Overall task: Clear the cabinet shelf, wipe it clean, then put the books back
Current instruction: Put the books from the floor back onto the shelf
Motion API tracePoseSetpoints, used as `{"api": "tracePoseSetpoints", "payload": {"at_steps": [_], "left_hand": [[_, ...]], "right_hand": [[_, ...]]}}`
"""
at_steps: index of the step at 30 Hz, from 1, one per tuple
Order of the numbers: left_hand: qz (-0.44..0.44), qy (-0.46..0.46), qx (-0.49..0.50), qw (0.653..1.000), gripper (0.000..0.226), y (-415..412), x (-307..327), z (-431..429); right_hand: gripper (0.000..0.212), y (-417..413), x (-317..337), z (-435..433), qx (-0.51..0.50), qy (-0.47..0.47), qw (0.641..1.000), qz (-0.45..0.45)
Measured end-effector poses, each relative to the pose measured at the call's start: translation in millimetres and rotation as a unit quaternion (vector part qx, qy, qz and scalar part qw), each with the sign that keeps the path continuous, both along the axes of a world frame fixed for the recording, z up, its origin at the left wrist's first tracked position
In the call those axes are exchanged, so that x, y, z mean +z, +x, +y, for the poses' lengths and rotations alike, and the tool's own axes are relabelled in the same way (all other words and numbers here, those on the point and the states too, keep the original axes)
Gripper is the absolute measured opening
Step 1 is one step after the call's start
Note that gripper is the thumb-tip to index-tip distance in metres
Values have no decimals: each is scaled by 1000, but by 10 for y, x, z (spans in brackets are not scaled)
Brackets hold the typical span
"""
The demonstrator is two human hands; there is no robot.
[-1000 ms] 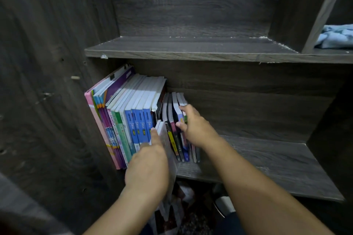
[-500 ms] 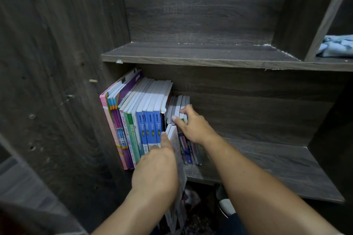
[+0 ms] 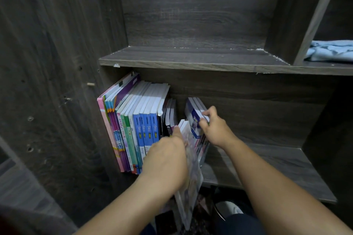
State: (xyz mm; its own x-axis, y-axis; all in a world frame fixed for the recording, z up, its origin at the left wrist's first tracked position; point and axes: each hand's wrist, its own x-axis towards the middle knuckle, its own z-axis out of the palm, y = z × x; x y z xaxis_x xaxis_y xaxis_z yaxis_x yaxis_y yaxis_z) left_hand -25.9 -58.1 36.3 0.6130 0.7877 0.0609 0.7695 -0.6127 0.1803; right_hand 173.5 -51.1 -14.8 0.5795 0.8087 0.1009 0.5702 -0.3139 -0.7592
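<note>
Small wooden peg (image 3: 91, 84) juts from left side panel (image 3: 47, 101); white rounded object (image 3: 229, 208) at bottom, dim

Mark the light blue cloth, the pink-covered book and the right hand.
light blue cloth (image 3: 330, 50), head view, crumpled middle.
pink-covered book (image 3: 107, 116), head view, pink cover.
right hand (image 3: 215, 129), head view, back of hand.

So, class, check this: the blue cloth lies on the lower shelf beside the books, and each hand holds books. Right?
Not quite. The head view shows the blue cloth on the upper shelf, in its right-hand compartment, not beside the books. Each hand does hold books: left hand, right hand.
</note>
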Motion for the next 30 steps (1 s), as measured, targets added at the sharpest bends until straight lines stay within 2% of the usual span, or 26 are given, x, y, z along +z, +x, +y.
{"api": "tracePoseSetpoints", "payload": {"at_steps": [3,7,13,15,17,20,24,28,30], "left_hand": [[-1,38,15,999,77,190,96,95],[-17,81,55,995,77,388,189,312],[-62,88,75,991,73,733,119,616],[-42,74,44,995,68,830,-78,640],[12,107,17,994,65,854,-290,691],[42,129,28,990,73,781,-438,709],[-37,101,27,994,82,666,-556,583],[-161,77,-31,983,86,489,-693,548],[-194,87,-54,976,82,397,-772,557]], "right_hand": [[14,32,-39,-68,-4,12,1000,1],[13,89,-70,-138,1,17,1000,24],[15,113,-92,-157,11,15,1000,9],[17,94,-101,-134,20,17,1000,1],[22,67,-112,-122,32,24,999,2],[24,35,-125,-124,40,32,999,19],[28,-67,-104,-84,64,14,997,35],[34,-146,-95,-15,90,6,995,46],[44,-163,-118,43,117,4,991,60]]}}
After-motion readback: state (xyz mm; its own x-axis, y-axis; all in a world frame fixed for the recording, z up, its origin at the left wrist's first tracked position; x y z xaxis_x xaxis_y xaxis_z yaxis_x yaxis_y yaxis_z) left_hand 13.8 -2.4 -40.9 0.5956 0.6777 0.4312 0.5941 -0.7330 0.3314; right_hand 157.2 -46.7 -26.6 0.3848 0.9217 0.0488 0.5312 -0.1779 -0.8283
